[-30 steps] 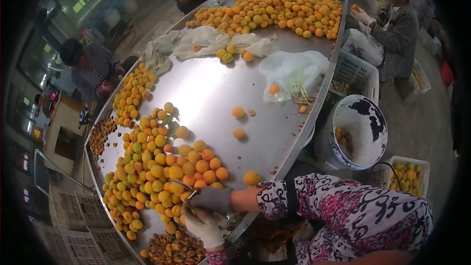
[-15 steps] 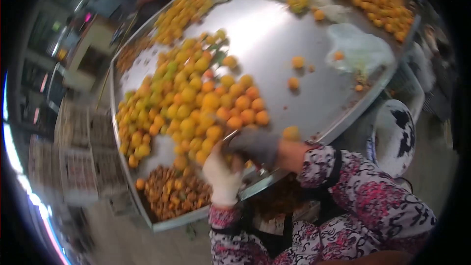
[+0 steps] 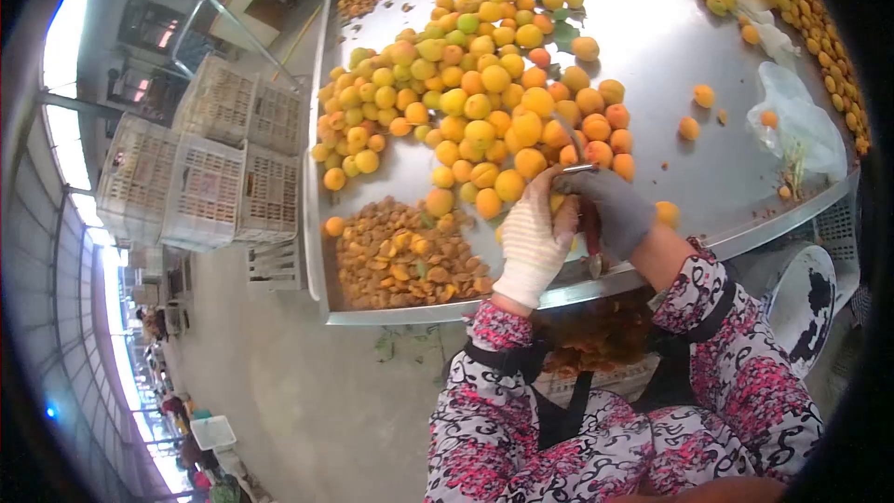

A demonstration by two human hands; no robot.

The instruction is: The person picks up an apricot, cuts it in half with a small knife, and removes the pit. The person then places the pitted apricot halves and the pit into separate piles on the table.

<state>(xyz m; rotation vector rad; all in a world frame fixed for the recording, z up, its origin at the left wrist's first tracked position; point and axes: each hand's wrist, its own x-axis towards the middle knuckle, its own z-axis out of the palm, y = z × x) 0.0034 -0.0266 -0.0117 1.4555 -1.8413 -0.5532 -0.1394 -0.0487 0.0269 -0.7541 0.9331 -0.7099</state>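
My left hand (image 3: 533, 247), in a white striped glove, is closed with a bit of orange apricot (image 3: 558, 202) showing between thumb and fingers. Against it, my right hand (image 3: 616, 210) in a grey glove wraps round a red-handled tool (image 3: 590, 228) with a thin metal blade; part of it is hidden by the fingers. Both hands are over the near edge of a metal table (image 3: 652, 65). Just beyond them lies a heap of yellow-orange apricots (image 3: 480, 104). A pile of brown apricot pits (image 3: 396, 261) fills the corner to the left.
A raised rim (image 3: 419, 316) edges the table. Orange fruit pieces (image 3: 601, 335) lie in a container below my hands. Stacked plastic crates (image 3: 200, 186) stand at left. A clear plastic bag (image 3: 792, 121) rests on the right, with a white basin (image 3: 803, 307) below the edge.
My view has swung, bringing more crates and floor into sight at left and shifting the table rightward and up in the picture. Both hands stay together at the near edge.
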